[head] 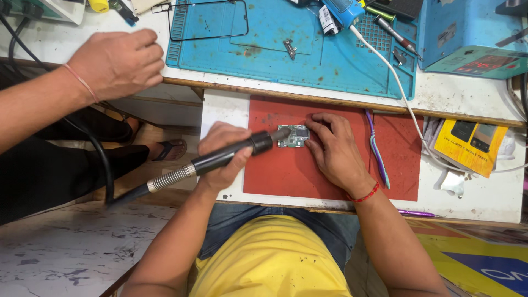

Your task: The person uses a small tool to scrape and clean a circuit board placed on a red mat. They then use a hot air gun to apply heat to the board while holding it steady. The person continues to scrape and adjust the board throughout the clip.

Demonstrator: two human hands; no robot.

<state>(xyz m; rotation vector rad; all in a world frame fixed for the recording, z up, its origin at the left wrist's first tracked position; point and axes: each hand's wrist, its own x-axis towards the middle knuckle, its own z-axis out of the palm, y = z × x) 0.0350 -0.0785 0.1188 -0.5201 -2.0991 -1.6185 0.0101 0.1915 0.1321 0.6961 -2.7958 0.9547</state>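
Circuit board (293, 135) (on red mat (286, 170)).

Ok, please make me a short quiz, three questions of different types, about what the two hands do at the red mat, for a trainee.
1. True or false: the left hand holds the black hot-air handpiece with its nozzle aimed at the small circuit board.
2. What does the right hand do? A) lifts the toothbrush B) steadies the circuit board with its fingertips C) rests on the blue mat
3. Fill in: the circuit board lies on the ___ mat.

Key: 1 true; 2 B; 3 red. The purple toothbrush lies untouched on that mat, beside the right hand.
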